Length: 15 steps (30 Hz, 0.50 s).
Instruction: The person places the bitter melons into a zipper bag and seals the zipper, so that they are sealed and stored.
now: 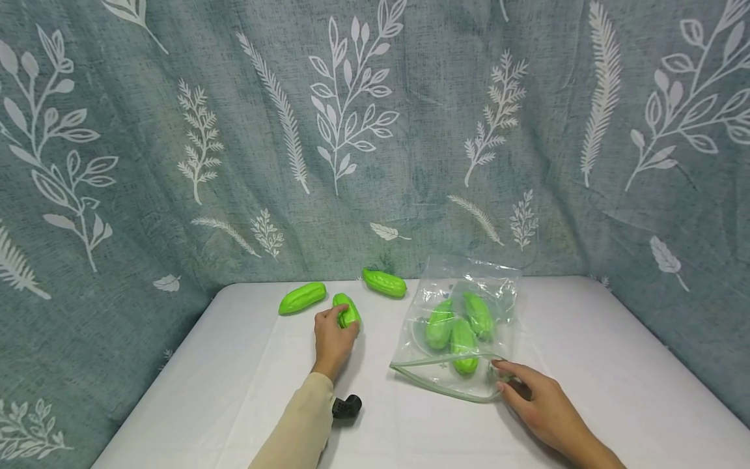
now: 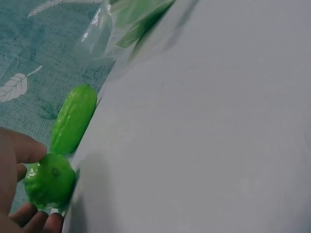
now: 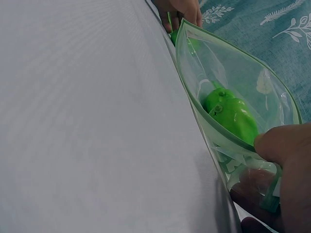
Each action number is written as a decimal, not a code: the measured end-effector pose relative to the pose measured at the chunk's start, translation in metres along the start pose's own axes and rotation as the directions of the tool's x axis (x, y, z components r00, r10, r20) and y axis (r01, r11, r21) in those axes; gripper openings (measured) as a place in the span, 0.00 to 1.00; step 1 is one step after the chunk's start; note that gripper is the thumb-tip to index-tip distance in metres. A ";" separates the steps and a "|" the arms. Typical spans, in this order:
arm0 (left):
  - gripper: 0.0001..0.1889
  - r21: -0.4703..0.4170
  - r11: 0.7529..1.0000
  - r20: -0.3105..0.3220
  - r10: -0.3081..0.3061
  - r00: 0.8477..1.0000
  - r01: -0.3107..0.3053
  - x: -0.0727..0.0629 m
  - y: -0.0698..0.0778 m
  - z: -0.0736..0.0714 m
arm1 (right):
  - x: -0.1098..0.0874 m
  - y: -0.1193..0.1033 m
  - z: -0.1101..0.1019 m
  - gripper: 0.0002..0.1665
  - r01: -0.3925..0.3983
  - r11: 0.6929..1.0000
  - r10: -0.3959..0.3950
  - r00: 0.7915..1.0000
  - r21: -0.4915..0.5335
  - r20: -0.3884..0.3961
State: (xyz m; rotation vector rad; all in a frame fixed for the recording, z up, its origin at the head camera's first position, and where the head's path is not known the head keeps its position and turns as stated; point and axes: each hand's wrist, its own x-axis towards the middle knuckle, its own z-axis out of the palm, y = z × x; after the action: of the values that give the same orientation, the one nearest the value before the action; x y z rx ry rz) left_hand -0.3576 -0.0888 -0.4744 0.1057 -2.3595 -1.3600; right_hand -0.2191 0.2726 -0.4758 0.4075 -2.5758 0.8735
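Observation:
My left hand point(image 1: 335, 342) grips a bumpy bright green bitter gourd point(image 1: 349, 311) near the back of the table. In the left wrist view its rounded end faces the camera, thumb above it and fingertips below. On the right, my right hand point(image 1: 545, 405) pinches the green-edged rim of a clear zip bag point(image 1: 445, 359) between thumb and fingers. The bag lies with its mouth towards me, and the right wrist view shows that mouth parted. Inside it are three more gourds point(image 1: 479, 316), seen through the plastic.
One loose gourd point(image 1: 302, 298) lies left of my left hand. Another gourd point(image 1: 384, 283) is at the table's back edge, between that hand and the bag. A leaf-patterned blue-green curtain point(image 1: 410, 163) hangs behind the white table point(image 1: 234, 365).

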 end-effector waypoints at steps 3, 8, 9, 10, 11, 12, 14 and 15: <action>0.23 0.003 1.000 0.007 -0.006 1.000 0.006 -0.001 0.001 0.000 | 0.000 0.000 -0.001 0.21 0.001 1.000 -0.001 1.000 -0.003 0.001; 0.25 0.010 1.000 0.021 -0.018 1.000 0.018 -0.002 0.000 0.000 | 0.000 -0.002 -0.001 0.20 0.012 1.000 -0.012 1.000 0.004 -0.003; 0.25 0.012 1.000 0.022 -0.018 1.000 0.018 -0.002 0.000 0.000 | 0.000 -0.002 -0.001 0.20 0.013 1.000 -0.013 1.000 0.003 -0.003; 0.25 0.013 1.000 0.022 -0.018 1.000 0.017 -0.002 -0.001 0.000 | 0.000 -0.002 -0.001 0.20 0.017 1.000 -0.017 1.000 0.006 -0.002; 0.25 0.016 1.000 0.021 -0.013 1.000 0.013 -0.002 -0.001 0.000 | 0.000 -0.003 -0.001 0.20 0.015 1.000 -0.015 1.000 0.004 -0.001; 0.25 0.016 1.000 0.018 -0.008 1.000 0.007 -0.002 -0.001 0.000 | 0.000 -0.003 -0.001 0.20 0.017 1.000 -0.017 1.000 0.004 -0.001; 0.25 0.016 1.000 0.018 -0.001 1.000 0.000 -0.003 -0.002 0.000 | 0.000 -0.003 -0.001 0.20 0.013 1.000 -0.013 1.000 0.002 0.000; 0.25 0.014 1.000 0.018 0.002 1.000 -0.002 -0.003 -0.002 -0.001 | 0.000 -0.003 -0.001 0.20 0.013 1.000 -0.013 1.000 0.002 0.000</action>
State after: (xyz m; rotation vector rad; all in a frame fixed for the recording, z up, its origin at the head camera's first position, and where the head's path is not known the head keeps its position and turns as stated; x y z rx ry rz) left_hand -0.3551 -0.0896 -0.4768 0.0959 -2.3842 -1.3487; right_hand -0.2178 0.2712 -0.4733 0.4247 -2.5700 0.8719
